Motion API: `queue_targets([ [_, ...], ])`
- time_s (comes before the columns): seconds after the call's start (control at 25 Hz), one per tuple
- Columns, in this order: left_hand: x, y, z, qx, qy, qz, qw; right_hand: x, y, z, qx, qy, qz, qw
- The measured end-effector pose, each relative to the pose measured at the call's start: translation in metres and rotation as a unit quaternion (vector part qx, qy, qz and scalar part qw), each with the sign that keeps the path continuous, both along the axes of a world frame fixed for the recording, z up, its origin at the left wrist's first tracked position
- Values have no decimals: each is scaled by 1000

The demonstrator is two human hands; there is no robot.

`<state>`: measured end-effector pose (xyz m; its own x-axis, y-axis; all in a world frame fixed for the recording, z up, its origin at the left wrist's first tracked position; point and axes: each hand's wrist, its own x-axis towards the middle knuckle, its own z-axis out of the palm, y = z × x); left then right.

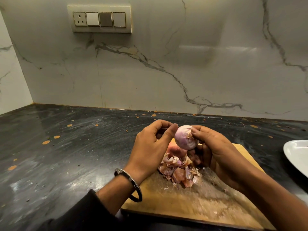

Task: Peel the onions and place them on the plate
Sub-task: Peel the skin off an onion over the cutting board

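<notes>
Gripping the nearly bare onion above the board, right hand steadies, left hand pinches at skin, apparently; next, carry it right to the plate.

A dark stone counter – flecked with orange spots – carries a worn wooden cutting board. Behind rises a white marble wall with grey veins; a switch panel – one socket, three switches – sits high on it.
</notes>
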<state>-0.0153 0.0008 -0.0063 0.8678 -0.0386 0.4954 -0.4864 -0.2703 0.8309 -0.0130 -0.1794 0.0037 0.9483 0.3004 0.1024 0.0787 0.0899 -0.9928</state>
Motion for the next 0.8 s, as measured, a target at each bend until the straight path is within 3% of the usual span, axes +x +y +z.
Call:
queue_targets([
  [0.12, -2, -3, -1, -6, 26, -65, 998, -1, -1, -2, -26, -24, -7, 999],
  [0.36, 2, -3, -2, -118, 93, -123, 981, 0, -1, -1, -7, -18, -16, 1000],
  [0.8, 7, -2, -6, -55, 17, -46, 997, 3, -5, -7, -60, -76, -32, 995],
])
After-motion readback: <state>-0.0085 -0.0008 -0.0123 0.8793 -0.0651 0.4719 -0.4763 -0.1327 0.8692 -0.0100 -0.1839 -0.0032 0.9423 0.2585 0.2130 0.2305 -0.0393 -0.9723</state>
